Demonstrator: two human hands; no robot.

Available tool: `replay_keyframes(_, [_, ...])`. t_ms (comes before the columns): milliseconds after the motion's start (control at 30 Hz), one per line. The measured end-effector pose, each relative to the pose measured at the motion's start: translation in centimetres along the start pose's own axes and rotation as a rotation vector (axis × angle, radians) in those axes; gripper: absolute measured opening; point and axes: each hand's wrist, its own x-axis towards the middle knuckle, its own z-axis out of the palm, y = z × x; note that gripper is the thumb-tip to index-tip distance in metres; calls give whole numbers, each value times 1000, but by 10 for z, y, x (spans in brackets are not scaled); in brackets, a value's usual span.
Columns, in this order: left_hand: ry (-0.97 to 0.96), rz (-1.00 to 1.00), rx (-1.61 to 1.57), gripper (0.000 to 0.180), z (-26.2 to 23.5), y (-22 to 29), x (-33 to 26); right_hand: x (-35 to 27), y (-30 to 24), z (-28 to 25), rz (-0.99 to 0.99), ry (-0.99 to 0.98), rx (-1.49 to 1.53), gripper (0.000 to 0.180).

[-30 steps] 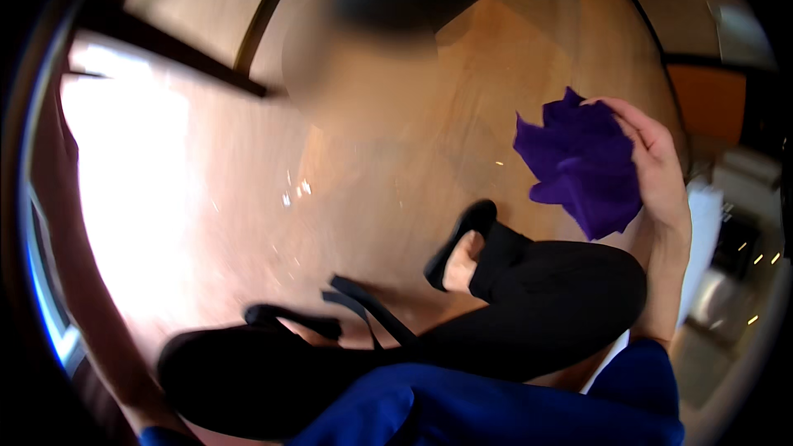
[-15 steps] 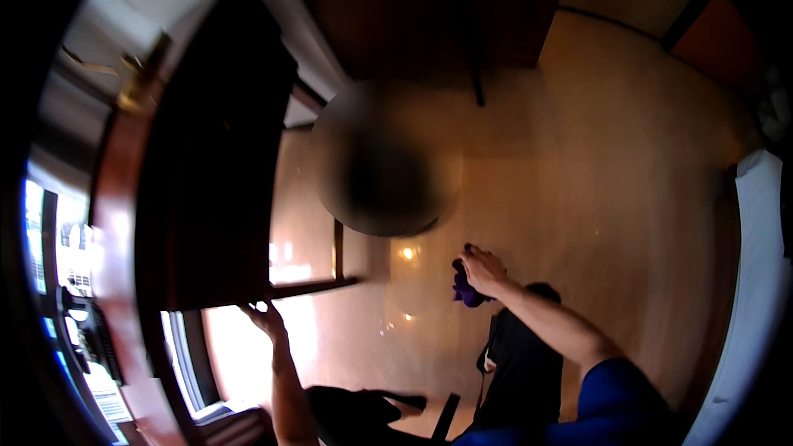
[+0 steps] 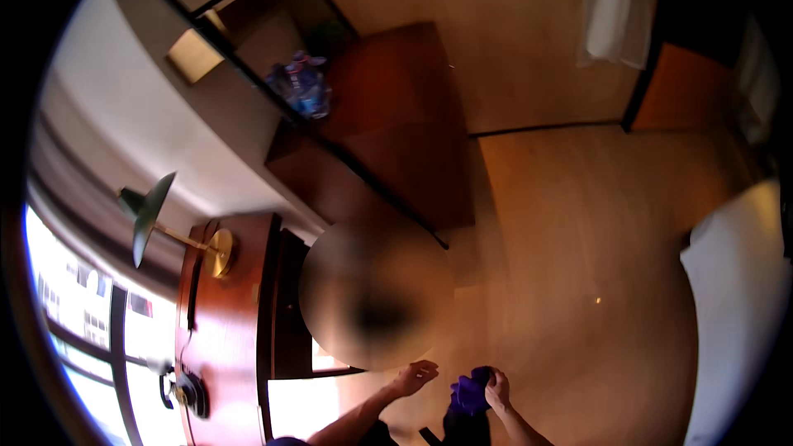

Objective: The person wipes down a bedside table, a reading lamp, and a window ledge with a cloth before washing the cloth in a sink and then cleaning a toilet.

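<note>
A bunched purple cloth (image 3: 471, 394) hangs from my right hand (image 3: 497, 388), whose fingers are closed on its upper right side. To the left of it is my left hand (image 3: 415, 377), apart from the cloth, its fingers loosely bent with nothing visible in them. Just beyond that hand is a round, blurred shape (image 3: 376, 293), too smeared to identify. The reddish wooden desk (image 3: 239, 314) lies farther left, with a dark drawer front (image 3: 291, 306) on its near side.
On the desk are a brass lamp (image 3: 219, 252) with a green shade and a black telephone (image 3: 192, 396). A brown cabinet (image 3: 396, 116) stands ahead, with clear bottles (image 3: 307, 91) by its left side. At right is a white-covered bed (image 3: 735, 306). Windows (image 3: 83, 297) line the left.
My view has swung up and around, showing the desk top and cabinet. My left hand has left the desk's dark edge and come nearer my right, which still holds the purple cloth.
</note>
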Motion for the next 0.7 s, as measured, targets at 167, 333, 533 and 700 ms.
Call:
replay_keyframes(167, [116,71,-64,25,-6,-82,41,24,9,-136,171,-334,-414,28])
replay_keyframes(333, [-210,-292,494,56,-125,-52,57,29,34,-243,562,-159,-590,29])
replay_keyframes(533, [-338,-479,667,36,-141,-15,219,75,37,-327,886,-117,-558,29])
replay_keyframes(700, [-314,366,585,17,36,296,515,107,35,-393,923,319,-337,27])
